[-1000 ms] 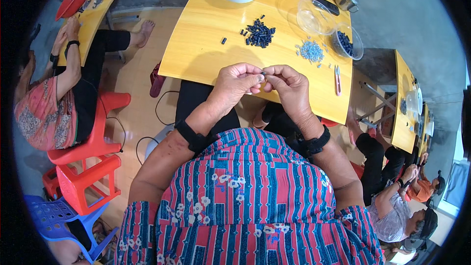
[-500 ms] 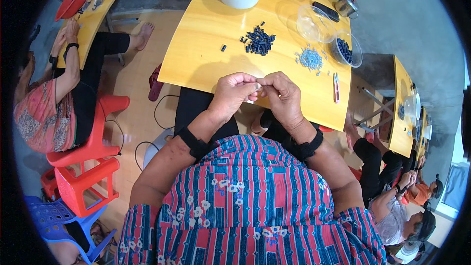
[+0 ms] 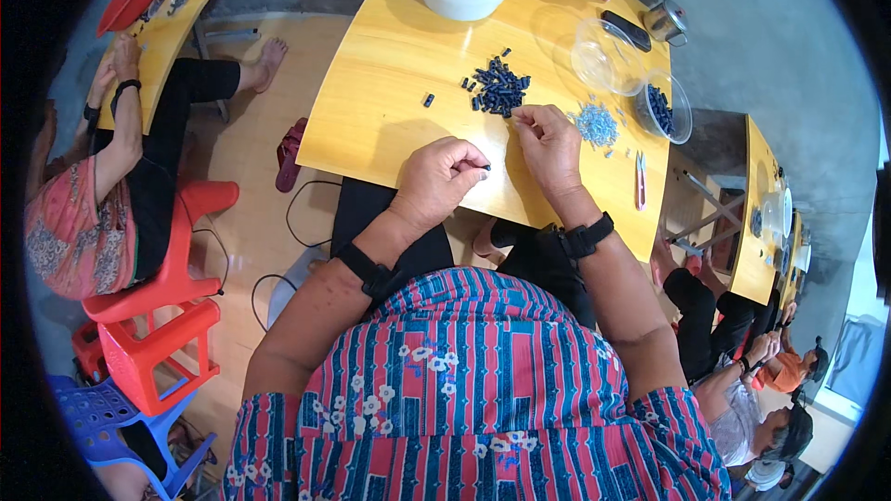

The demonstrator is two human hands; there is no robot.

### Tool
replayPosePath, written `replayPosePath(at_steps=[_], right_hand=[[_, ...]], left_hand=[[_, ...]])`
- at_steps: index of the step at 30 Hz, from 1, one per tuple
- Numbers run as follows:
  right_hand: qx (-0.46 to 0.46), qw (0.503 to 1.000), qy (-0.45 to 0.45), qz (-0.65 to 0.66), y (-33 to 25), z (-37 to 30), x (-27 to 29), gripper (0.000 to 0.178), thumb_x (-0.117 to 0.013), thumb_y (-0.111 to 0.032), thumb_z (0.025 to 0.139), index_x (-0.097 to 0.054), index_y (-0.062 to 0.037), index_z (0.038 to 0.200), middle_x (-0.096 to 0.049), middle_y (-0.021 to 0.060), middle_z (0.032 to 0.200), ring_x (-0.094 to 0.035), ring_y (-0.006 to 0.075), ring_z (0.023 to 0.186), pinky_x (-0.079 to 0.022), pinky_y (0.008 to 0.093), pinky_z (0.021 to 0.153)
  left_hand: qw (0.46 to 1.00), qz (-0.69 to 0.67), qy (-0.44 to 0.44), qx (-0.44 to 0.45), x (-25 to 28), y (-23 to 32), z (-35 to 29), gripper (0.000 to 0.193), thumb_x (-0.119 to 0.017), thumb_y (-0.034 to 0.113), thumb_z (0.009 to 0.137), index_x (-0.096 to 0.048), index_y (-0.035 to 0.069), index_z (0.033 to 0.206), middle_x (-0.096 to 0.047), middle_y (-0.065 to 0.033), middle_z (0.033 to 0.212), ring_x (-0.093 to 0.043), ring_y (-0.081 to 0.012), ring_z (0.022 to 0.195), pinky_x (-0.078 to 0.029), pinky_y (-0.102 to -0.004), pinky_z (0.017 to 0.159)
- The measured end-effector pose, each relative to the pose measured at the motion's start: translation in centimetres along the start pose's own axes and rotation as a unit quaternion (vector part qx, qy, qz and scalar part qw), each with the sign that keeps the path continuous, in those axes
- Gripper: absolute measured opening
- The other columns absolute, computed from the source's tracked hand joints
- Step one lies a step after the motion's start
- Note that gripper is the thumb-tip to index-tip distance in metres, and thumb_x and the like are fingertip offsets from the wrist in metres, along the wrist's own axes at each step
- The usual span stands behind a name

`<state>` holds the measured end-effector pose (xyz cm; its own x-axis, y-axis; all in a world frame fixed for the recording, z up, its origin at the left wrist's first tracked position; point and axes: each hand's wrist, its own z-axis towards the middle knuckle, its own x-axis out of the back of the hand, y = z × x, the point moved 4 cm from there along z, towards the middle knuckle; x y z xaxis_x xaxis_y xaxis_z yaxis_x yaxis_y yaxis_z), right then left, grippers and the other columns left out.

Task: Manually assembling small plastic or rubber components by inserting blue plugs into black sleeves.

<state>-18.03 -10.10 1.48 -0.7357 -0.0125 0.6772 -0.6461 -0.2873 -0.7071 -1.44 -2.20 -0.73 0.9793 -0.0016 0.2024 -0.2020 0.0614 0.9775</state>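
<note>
The pile of dark pieces (image 3: pixel 501 88) lay on the desk (image 3: pixel 371 116), ahead of the right hand (image 3: pixel 551 146) and slightly to its left, just at the fingertips; we noted this hand as the nearer. Long axes within the pile pointed in mixed directions. Right thumb and forefinger stood close together; we could not tell whether they gripped anything. The left hand (image 3: pixel 436 178) was pinched on one dark piece (image 3: pixel 487 168), apart from the right.

We counted: one loose piece (image 3: pixel 429 100) left of the pile, pointing roughly away from the body; one white bowl (image 3: pixel 464 2); one clear tub (image 3: pixel 608 57); one clear bowl (image 3: pixel 682 122) of dark pieces; one heap of clear bits (image 3: pixel 596 125); one pair of snips (image 3: pixel 640 186). Pile: uncountable.
</note>
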Motion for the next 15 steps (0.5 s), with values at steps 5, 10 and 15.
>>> replayPosePath(at_steps=[5,10,15], right_hand=[[0.081,0.996,0.009,-0.043,0.6,0.3,-0.3,0.012,-0.07,-0.002,0.079,-0.07,-0.0019,0.091,-0.064,0.01,0.082,-0.061,0.0157,0.064,-0.05,0.0257,0.062],[0.056,0.998,0.012,-0.026,0.4,-0.4,0.0,0.012,-0.072,-0.002,0.077,-0.069,-0.0017,0.088,-0.064,0.009,0.081,-0.061,0.0135,0.064,-0.051,0.0257,0.061],[-0.018,1.0,0.004,-0.017,-0.9,-0.4,0.0,0.01,-0.068,-0.01,0.076,-0.068,-0.0051,0.085,-0.064,0.015,0.085,-0.064,0.033,0.078,-0.051,0.0403,0.071]], left_hand=[[1.0,-0.005,-0.021,0.022,0.1,0.5,-0.1,0.005,-0.069,0.002,0.081,-0.067,0.001,0.086,-0.063,-0.0048,0.083,-0.061,-0.0105,0.073,-0.05,-0.0243,0.069],[1.0,-0.01,-0.021,0.012,0.2,0.6,0.0,0.005,-0.069,0.001,0.081,-0.067,0.001,0.086,-0.063,-0.005,0.083,-0.062,-0.0109,0.075,-0.051,-0.0241,0.069],[1.0,-0.016,-0.015,0.011,0.2,0.4,-0.1,0.005,-0.069,0.001,0.081,-0.067,0.001,0.086,-0.064,-0.0049,0.083,-0.062,-0.0108,0.074,-0.051,-0.0239,0.069]])
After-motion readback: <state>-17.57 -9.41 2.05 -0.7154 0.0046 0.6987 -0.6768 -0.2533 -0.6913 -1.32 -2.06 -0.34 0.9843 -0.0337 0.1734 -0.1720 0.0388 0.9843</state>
